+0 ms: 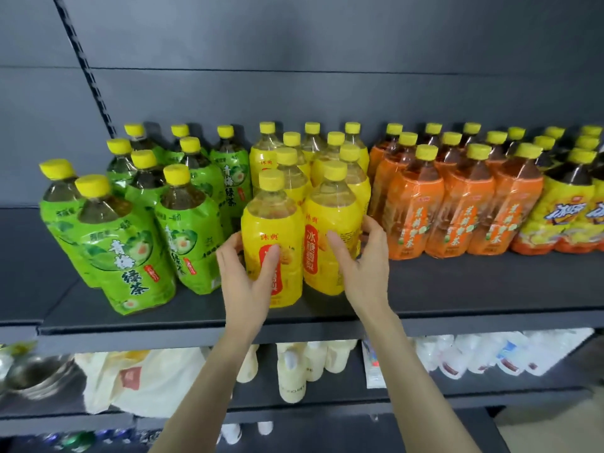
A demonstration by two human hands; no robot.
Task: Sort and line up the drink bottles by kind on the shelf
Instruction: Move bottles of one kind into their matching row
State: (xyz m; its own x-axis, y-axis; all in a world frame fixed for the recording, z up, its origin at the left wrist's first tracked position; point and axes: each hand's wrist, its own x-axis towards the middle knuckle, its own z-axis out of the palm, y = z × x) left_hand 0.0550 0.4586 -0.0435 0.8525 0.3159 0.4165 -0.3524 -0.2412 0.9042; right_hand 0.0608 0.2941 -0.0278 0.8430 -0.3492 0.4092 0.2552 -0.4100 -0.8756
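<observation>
Drink bottles with yellow caps stand grouped by kind on the dark shelf (457,289): green-label tea bottles (127,253) at the left, yellow-label pear drinks in the middle, orange-label tea bottles (415,220) to the right, and yellow iced-tea bottles (568,214) at the far right. My left hand (248,276) grips the front left yellow-label bottle (271,223), thumb across its label. My right hand (362,266) grips the front right yellow-label bottle (330,230) beside it. Both bottles stand upright, nearly touching.
Bare shelf lies in front of the orange and iced-tea rows. The lower shelf holds pale cream bottles (291,371), white pouches (490,358) and a plastic bag (140,380). A slotted upright (88,70) runs up the dark back panel at the left.
</observation>
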